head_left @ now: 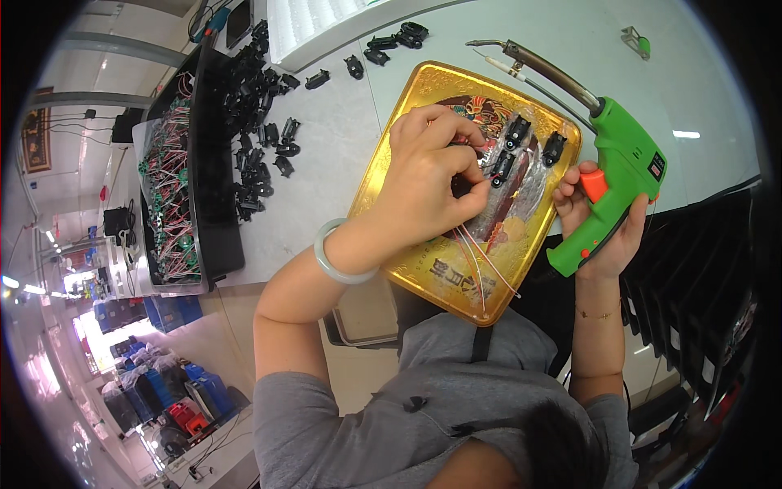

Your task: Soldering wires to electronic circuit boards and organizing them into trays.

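My left hand [432, 167] is over a gold tray [383, 183], its fingers pinched on thin wires. Their pale and reddish ends [476, 265] trail out below the palm toward the tray's near rim; the pinched part is mostly hidden. Just right of the fingertips are two small black housings [503, 167] in a row, and a third black housing [554, 148] lies nearer the tray's right rim. My right hand [599, 228] grips a green soldering gun [627, 151] with an orange trigger. Its metal tip [485, 43] points up and left, beyond the tray's far edge.
Many black housings [261, 98] are heaped on the grey table at the left. Beside them stands a black bin [216, 187] full of green boards and wires. A white foam tray [318, 37] is at the back, a small green-and-metal piece [637, 42] at the far right.
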A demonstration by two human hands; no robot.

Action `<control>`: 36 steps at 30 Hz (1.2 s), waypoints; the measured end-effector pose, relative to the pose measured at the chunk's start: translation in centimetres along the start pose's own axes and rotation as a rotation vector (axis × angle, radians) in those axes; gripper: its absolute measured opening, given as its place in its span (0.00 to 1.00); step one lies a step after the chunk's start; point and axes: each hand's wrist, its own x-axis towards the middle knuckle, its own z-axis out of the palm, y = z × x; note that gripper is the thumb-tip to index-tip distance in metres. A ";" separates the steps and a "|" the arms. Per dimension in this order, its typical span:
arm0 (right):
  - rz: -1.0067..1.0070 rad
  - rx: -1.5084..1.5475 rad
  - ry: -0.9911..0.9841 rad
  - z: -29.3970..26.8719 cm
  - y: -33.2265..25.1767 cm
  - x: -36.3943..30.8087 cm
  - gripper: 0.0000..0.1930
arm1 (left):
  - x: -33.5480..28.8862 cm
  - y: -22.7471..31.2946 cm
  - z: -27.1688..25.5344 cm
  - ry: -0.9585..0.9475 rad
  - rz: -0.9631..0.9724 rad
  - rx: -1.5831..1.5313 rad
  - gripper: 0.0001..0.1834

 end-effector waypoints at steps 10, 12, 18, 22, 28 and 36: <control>0.003 0.032 0.012 -0.6 0.0 0.0 0.32 | -0.1 -1.6 -2.6 -0.082 -0.284 0.142 0.14; 0.018 0.049 -0.010 -0.8 -0.1 0.0 0.31 | -0.2 -0.8 -2.9 -0.126 -0.291 0.036 0.13; -0.008 0.116 0.056 -1.2 -0.5 0.0 0.29 | -0.7 2.4 -2.8 -0.020 -0.589 -0.773 0.07; -0.012 0.101 -0.015 -1.1 -0.6 -0.1 0.28 | -1.7 3.3 -1.3 0.169 -0.466 -1.110 0.06; 0.050 0.100 -0.178 -2.2 -1.0 0.1 0.30 | -1.7 3.4 -4.6 0.419 -0.303 -1.315 0.10; 0.053 0.150 -0.139 -1.3 -0.7 0.4 0.28 | -3.7 -2.4 -26.6 1.134 -0.115 -0.728 0.06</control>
